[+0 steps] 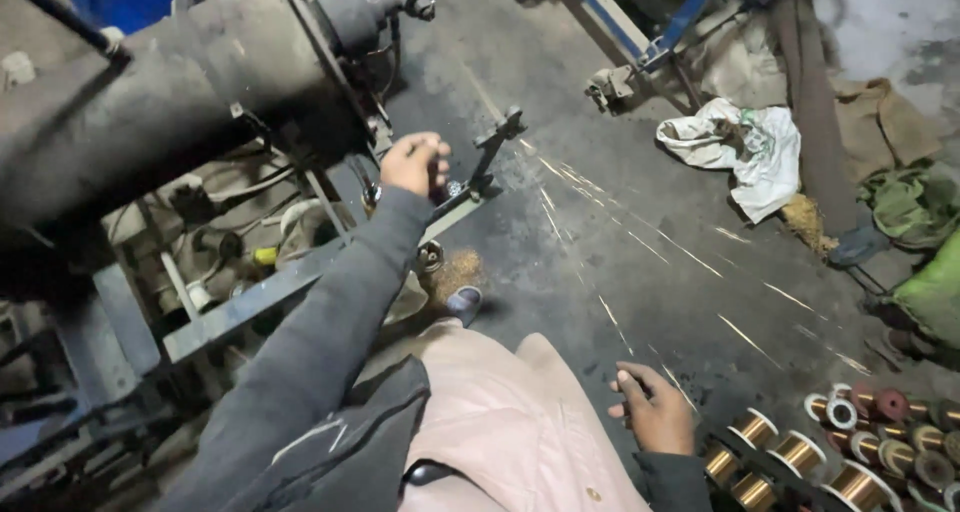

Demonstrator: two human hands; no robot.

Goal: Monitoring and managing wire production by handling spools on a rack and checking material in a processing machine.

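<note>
**Sparks flying off the grinder**

My left hand (pixel 415 162) is closed around a small part I can't make out, pressed at the wheel (pixel 453 188), just at its 3 o'clock. Sparks (pixel 640 237) stream toward 4 o'clock; I judge they could burn my empty, loosely curled right hand (pixel 655 407) or reach the rag (pixel 745 147).

The left hand (pixel 415 162) sits at the end of a bar (pixel 300 277), and a big machine (pixel 150 102) is to the left of its fingers. Spools (pixel 800 452) lie on the floor just right of the right hand (pixel 655 407). A cloth (pixel 745 147) lies far ahead of those fingers.
</note>
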